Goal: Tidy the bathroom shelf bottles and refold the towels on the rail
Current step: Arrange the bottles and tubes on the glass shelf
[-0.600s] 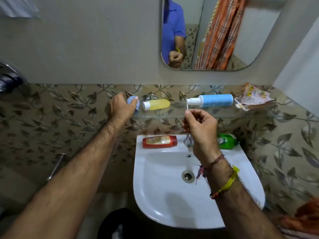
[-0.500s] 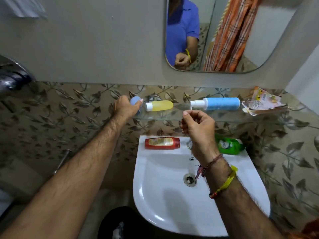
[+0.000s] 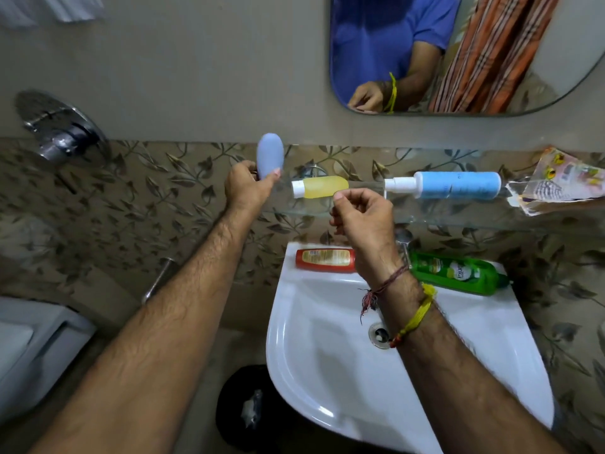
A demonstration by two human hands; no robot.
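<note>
My left hand (image 3: 246, 188) grips the lower end of a small lavender-blue bottle (image 3: 270, 154) and holds it upright at the left end of the glass shelf (image 3: 458, 217). A yellow bottle (image 3: 322, 187) with a white cap and a blue spray bottle (image 3: 455, 185) lie on their sides on the shelf. My right hand (image 3: 363, 221) hovers in front of the shelf with curled fingers, thumb against forefinger; nothing shows in it. A red bottle (image 3: 325, 260) and a green bottle (image 3: 458, 273) lie on the back rim of the white sink (image 3: 327, 371).
A crumpled printed packet (image 3: 563, 181) sits at the shelf's right end. A mirror (image 3: 556, 60) hangs above, reflecting an orange striped cloth. A chrome shower control (image 3: 62, 129) is on the wall at left. A black bin (image 3: 245, 411) stands under the sink.
My left hand has tipped the lavender-blue bottle up from lying on the shelf to standing upright. My right hand has stayed about where it was.
</note>
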